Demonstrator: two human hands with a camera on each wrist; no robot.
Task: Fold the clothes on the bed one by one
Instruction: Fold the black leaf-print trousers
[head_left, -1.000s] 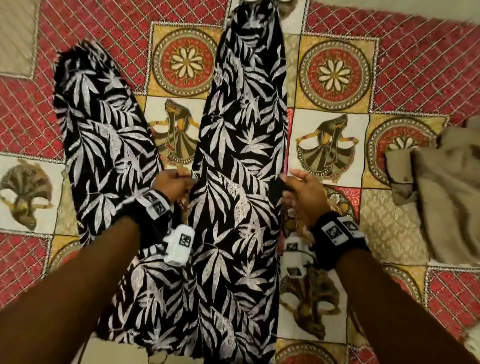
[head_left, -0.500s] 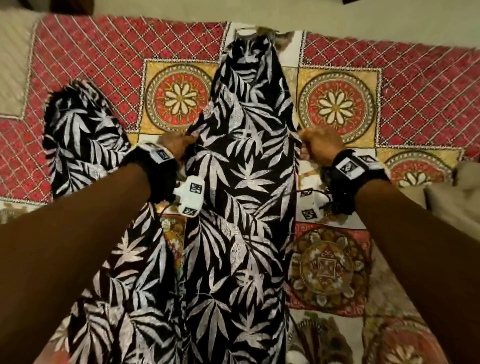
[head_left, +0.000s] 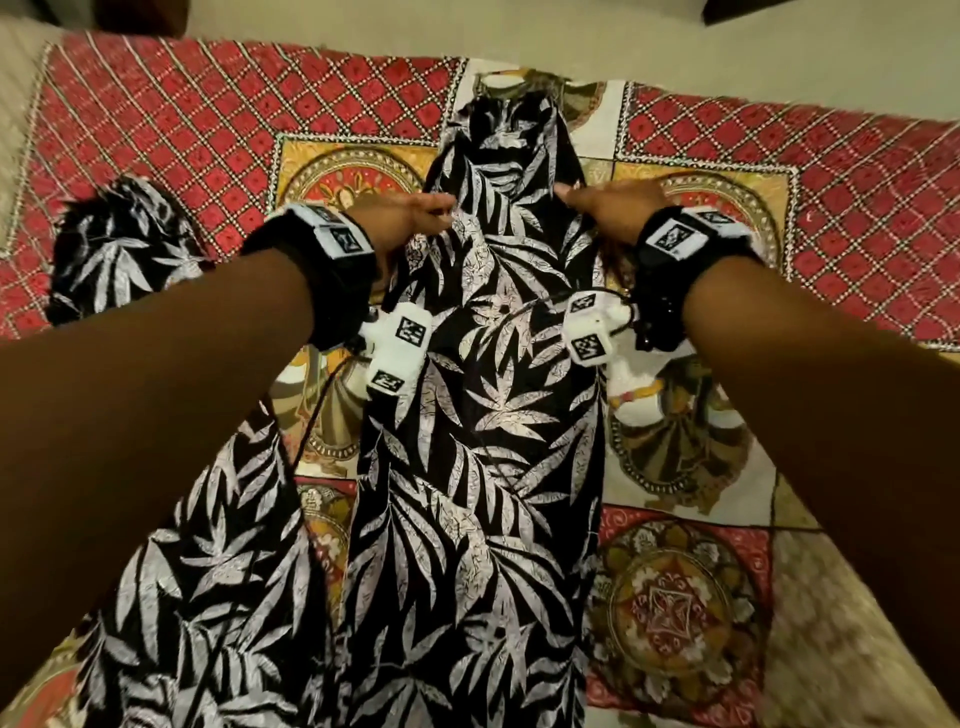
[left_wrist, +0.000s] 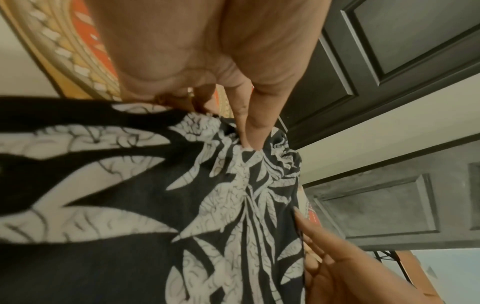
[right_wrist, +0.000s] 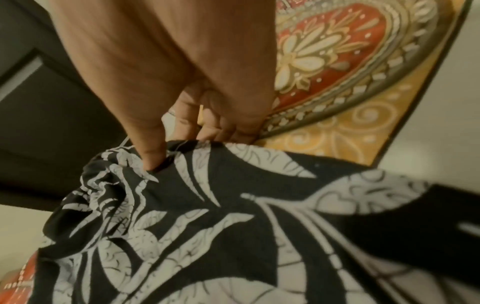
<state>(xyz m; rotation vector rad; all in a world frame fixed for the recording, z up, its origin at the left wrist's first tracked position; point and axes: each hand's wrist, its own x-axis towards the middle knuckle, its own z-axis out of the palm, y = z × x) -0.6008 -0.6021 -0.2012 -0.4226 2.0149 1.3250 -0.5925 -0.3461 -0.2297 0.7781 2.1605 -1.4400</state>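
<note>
Dim warm indoor light, soft motion blur (worst at edges), wide-angle distortion.

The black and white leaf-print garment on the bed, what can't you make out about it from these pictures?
- Black and white leaf-print garment: near end cut off by the head view's bottom edge.
- Left hand and right hand: fingertips buried in folds, both wrist views.
- Patterned red and gold bedspread: beneath the garment, hidden.

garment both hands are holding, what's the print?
The garment is black with a white leaf print, pinched by both hands; it shows best in the head view.
</note>
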